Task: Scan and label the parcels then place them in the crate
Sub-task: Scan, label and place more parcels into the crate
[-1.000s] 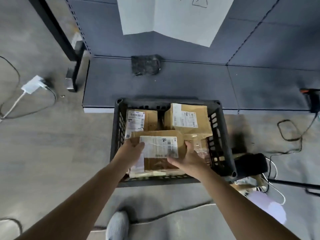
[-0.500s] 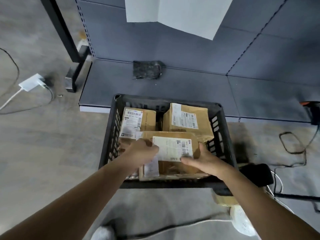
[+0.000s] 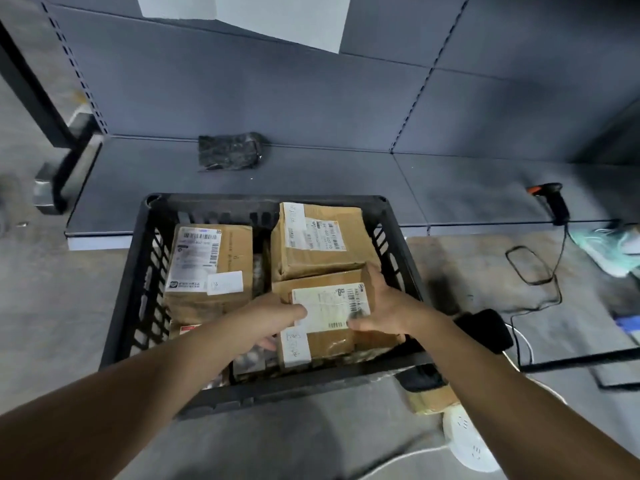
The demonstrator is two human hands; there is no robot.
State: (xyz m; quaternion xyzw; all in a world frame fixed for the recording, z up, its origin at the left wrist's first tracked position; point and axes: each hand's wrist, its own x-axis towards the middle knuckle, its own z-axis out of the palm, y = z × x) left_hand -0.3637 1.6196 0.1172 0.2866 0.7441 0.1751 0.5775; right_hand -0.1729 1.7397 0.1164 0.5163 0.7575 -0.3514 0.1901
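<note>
A black slatted crate [image 3: 145, 271] stands on the floor in front of a low grey shelf. Inside it, a labelled cardboard parcel [image 3: 332, 317] lies in the near right corner. My left hand [image 3: 266, 322] grips its left edge, fingers over the white label. My right hand [image 3: 384, 306] grips its right side, fingers curled round the far corner. Two more labelled parcels lie in the crate: one at the far left [image 3: 211, 268], one at the far right [image 3: 317, 242]. Under them, other packages are partly hidden.
A handheld barcode scanner [image 3: 554, 199] with an orange tip lies on the grey shelf [image 3: 450, 192] at right, its cable looping over the floor. A dark bag [image 3: 230, 150] sits at the shelf's back. A black device [image 3: 485, 329], a small box [image 3: 433, 400] and a white round object [image 3: 467, 445] lie right of the crate.
Both hands have shifted the held parcel from the crate's near middle to its near right corner. The view has moved closer to the crate.
</note>
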